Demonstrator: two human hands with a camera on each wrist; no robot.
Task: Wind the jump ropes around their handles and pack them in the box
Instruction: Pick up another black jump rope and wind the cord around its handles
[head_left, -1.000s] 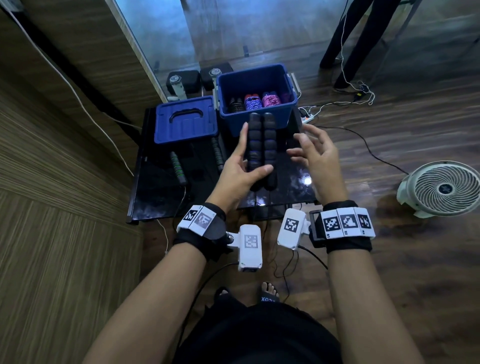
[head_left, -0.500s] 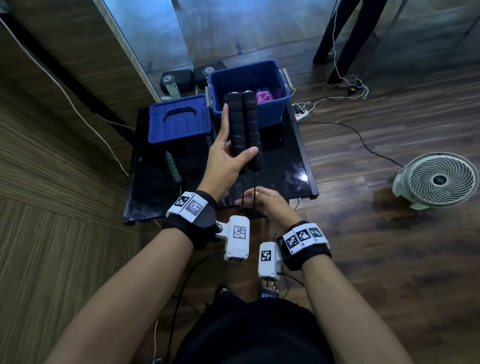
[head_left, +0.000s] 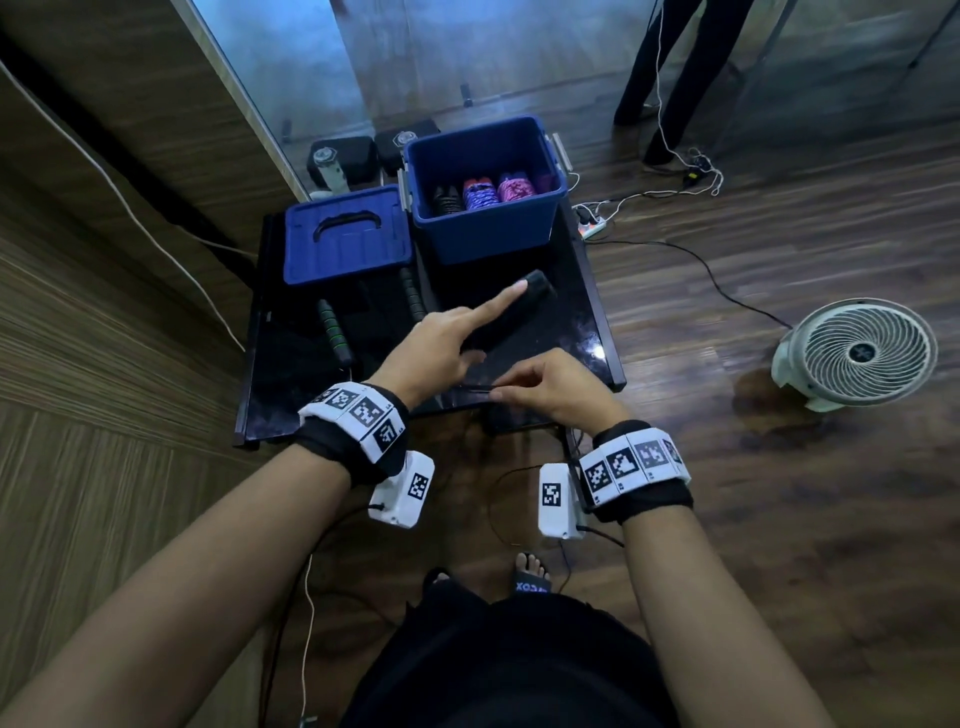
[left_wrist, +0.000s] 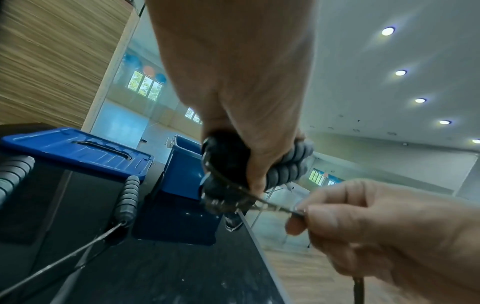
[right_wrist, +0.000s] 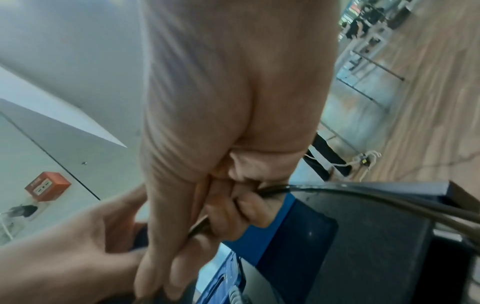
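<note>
My left hand grips a pair of black ribbed jump-rope handles held side by side, index finger stretched along them, low over the black table. In the left wrist view the handles show under the palm, with the thin black rope running from their ends. My right hand pinches that rope just right of the left hand. The open blue box stands at the table's far side with three wound ropes inside.
The blue lid lies left of the box. A green-banded handle and a grey ribbed handle lie on the table. A white fan stands on the floor at right. Cables and a power strip lie behind.
My left hand has lowered and tilted the two handles from upright to nearly level over the table. My right hand has moved up from below the table edge and now pinches the rope beside them.
</note>
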